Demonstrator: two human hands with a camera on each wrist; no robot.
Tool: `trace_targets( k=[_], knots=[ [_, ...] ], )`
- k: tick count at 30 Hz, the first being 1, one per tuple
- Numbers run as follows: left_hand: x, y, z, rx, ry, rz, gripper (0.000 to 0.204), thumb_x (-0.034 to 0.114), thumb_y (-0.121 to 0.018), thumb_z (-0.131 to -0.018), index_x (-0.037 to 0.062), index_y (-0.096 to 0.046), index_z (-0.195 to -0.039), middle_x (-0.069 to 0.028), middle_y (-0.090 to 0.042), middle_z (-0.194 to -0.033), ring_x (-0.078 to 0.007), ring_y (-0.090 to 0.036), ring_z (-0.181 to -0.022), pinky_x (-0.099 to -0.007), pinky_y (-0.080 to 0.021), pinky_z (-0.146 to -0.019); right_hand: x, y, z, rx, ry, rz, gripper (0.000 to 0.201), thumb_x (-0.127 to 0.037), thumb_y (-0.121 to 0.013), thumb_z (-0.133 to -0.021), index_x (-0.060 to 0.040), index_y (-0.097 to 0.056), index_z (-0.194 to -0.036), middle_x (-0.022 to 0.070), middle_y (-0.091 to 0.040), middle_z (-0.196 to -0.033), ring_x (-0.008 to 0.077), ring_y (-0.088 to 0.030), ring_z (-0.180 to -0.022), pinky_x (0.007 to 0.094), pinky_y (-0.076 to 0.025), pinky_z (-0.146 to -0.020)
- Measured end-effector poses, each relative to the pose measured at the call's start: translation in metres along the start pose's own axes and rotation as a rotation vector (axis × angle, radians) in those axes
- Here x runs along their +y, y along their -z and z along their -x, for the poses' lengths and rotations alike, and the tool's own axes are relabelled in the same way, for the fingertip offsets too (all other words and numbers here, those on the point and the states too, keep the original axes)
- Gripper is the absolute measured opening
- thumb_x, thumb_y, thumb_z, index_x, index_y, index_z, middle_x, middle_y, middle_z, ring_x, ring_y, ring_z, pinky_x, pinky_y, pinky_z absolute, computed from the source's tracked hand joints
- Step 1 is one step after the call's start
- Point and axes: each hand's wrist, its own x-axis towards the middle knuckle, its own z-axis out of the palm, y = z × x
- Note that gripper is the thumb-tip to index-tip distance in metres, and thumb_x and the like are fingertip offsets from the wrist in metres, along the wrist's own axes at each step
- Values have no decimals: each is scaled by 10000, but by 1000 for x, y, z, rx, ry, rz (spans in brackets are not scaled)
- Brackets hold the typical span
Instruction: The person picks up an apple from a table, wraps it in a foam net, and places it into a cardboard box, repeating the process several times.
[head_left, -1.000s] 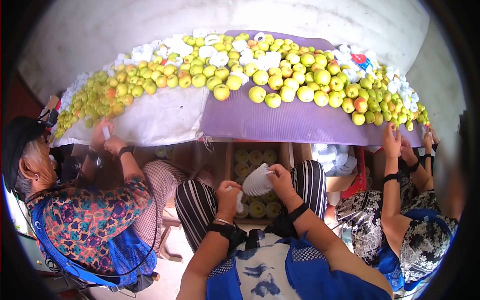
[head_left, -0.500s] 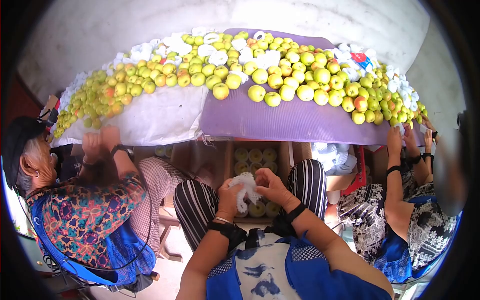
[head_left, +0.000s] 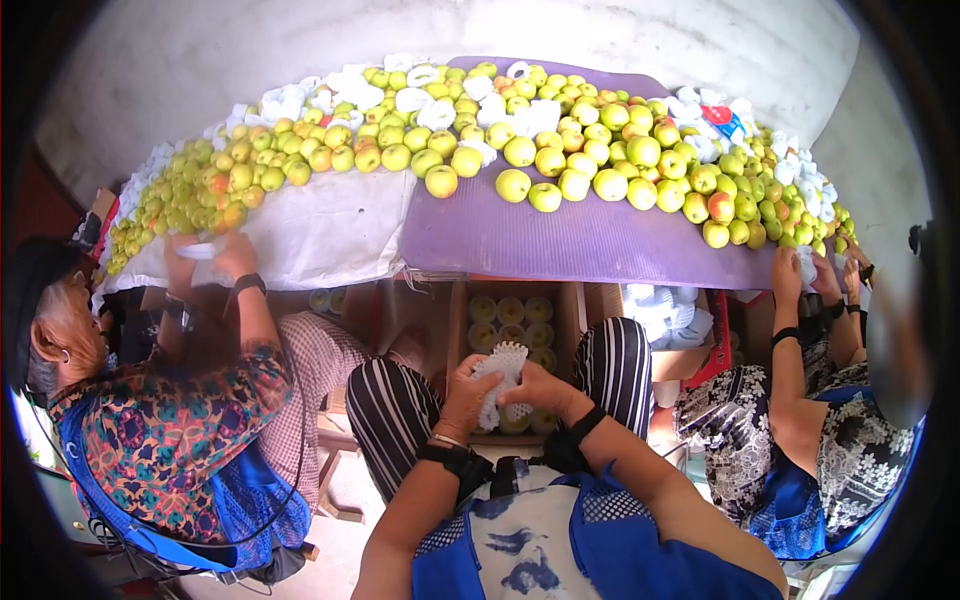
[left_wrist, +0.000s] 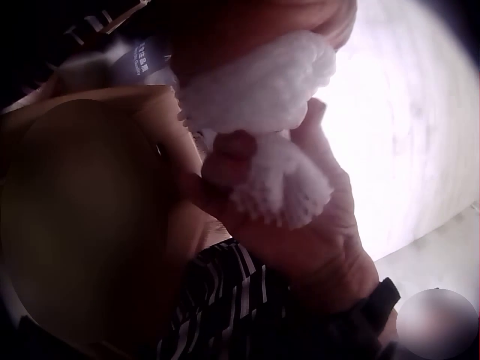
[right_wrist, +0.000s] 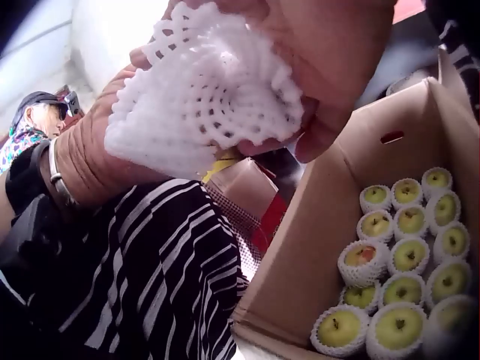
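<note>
A white foam fruit net stands spread between my two hands, above my lap in the head view. My left hand grips it from the left side. From the right, my right hand pinches its lower part with the thumb laid across. In the right wrist view the meshed foam net covers the left palm, and right fingertips curl at its edge. Two bunched parts of white foam show in the left wrist view, an upper foam piece and a lower foam piece. I cannot tell whether anything is inside the net.
A cardboard box holding several netted apples stands between my knees. Yellow-green apples and loose foam nets heap along the purple mat ahead. One person sits at left, others at right. An open carton is right of my knee.
The foam net has gone from the right hand's raised grip to between both hands, bunched and then opened upright. My right hand has come in close to the left.
</note>
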Motion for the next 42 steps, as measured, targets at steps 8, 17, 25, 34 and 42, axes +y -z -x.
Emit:
trace_targets(
  k=[8, 17, 25, 34, 42],
  knots=[
    [0, 14, -6, 171, 99, 365, 361, 337, -416, -912, -3, -515, -982, -105, -582, -874, -176, -565, -713, -272, -474, -647, -12, 4, 6, 481, -180, -275, 232, -57, -646, -697, -21, -579, -916, 37, -586, -821, 136, -566, -750, 271, -466, -686],
    [-27, 25, -11, 289, -36, 220, 265, 246, -430, -908, -2, -504, -965, -103, -542, -866, -199, -545, -811, -316, -452, -712, -15, -8, 6, 199, -96, -360, 184, -64, -634, -731, -10, -575, -896, 53, -595, -792, 148, -571, -676, 277, -482, -658],
    [-31, 20, -16, 69, 118, 237, 139, 73, -496, -844, 30, -482, -975, -69, -544, -889, -174, -537, -829, -294, -443, -714, 6, -1, -3, 453, -146, 99, 335, 11, -662, -687, 7, -581, -1013, 64, -614, -923, 154, -594, -811, 284, -482, -730],
    [-12, 10, -8, -8, 142, 239, 196, 123, -488, -858, 30, -493, -1031, -76, -572, -961, -177, -571, -846, -314, -469, -742, -5, 4, -1, 563, -99, -495, 247, 29, -607, -703, -17, -562, -942, 49, -584, -860, 180, -586, -772, 317, -493, -703],
    [-12, 9, -11, -83, 184, 411, 280, 11, -432, -799, -19, -488, -1071, -105, -573, -1021, -214, -568, -940, -328, -447, -844, -9, 8, 2, 343, -37, -727, 257, 18, -575, -705, -27, -539, -956, 50, -566, -886, 186, -571, -811, 315, -482, -720]
  ],
)
